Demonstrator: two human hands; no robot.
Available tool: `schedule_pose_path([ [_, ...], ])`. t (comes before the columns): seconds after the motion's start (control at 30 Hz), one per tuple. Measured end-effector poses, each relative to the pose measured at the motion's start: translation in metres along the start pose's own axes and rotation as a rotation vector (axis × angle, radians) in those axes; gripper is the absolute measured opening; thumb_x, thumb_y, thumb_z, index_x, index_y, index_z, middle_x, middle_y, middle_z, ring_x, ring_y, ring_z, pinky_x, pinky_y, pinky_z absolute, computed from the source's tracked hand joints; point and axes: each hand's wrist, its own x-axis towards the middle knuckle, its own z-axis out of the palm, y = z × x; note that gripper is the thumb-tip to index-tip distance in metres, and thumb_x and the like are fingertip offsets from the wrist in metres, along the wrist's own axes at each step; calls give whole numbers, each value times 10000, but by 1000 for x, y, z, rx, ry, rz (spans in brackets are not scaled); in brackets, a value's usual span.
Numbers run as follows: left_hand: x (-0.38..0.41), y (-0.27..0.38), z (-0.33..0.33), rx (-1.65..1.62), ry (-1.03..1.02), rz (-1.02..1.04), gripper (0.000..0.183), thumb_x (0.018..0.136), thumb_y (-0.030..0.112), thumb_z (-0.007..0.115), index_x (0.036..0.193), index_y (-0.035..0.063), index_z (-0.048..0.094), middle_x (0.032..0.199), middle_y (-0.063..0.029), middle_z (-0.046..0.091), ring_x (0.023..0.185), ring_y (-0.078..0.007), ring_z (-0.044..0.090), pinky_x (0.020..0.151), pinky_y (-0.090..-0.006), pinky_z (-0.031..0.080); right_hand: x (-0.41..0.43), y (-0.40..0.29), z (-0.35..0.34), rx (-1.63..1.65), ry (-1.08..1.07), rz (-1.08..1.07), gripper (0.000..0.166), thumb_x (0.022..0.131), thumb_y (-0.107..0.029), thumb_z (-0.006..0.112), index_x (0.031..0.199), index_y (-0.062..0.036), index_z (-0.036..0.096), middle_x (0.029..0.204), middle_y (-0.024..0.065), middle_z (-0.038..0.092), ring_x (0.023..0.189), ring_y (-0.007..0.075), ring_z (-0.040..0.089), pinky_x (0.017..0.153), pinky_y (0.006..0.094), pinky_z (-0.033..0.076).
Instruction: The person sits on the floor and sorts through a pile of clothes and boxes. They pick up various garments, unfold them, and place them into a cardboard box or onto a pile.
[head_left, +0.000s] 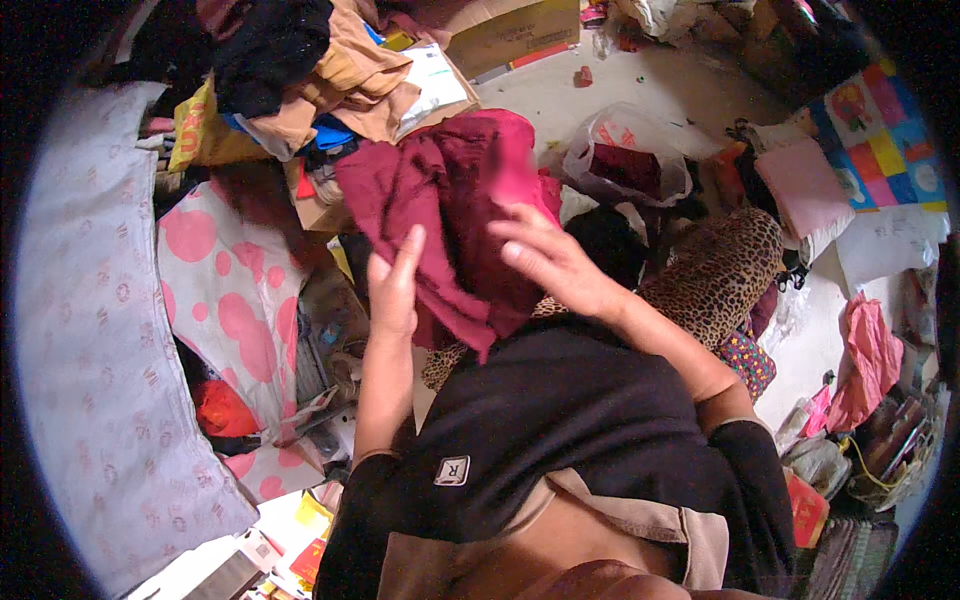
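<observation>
A maroon cloth garment (450, 247) lies bunched across the lap, its brighter pinkish-red part (517, 165) at the far end. At its left edge is my left hand (396, 289), thumb on top and the other fingers hidden, gripping the cloth. My right hand (555, 262) hovers over or lightly touches the right side of the garment, fingers apart and slightly blurred. Leopard-print fabric (709, 270) covers the leg beneath.
Folded tan clothing (360, 67) is heaped on cardboard boxes ahead. A clear plastic bag (630, 154) with dark red contents sits on the floor to the right. Pink-dotted sheeting (232, 300) and a pale patterned cover (105, 337) line the left. A pink cushion-like bundle (802, 187) lies far right.
</observation>
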Motion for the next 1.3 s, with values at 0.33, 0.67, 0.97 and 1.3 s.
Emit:
schedule_pose_path([
  [0.33,6,3,-2,124,163,76,298,951,225,543,1117,-12,610,1081,-32,626,976,-120,559,899,-264,416,27,0,31,31,84,-41,282,885,-124,607,1133,9,588,1201,155,577,1126,273,547,972,340,419],
  [0.67,7,27,-22,120,194,173,301,924,146,576,1179,-15,573,1144,-53,605,1007,-134,553,916,-278,415,4,21,-32,281,400,382,153,853,-71,649,987,2,632,888,1,633,827,71,566,767,221,458],
  [0.97,22,39,-33,55,180,292,365,915,54,555,1269,-14,502,1228,-77,567,1075,-163,550,967,-301,410,7,60,-51,256,451,385,153,894,-104,581,971,12,646,848,1,635,778,73,554,711,222,450],
  [1.3,22,38,-34,5,185,246,383,908,80,578,1273,-12,507,1236,-72,565,1081,-155,546,971,-297,408,-2,69,-46,341,447,424,187,895,-91,591,1045,9,639,929,13,653,835,85,574,764,232,460],
])
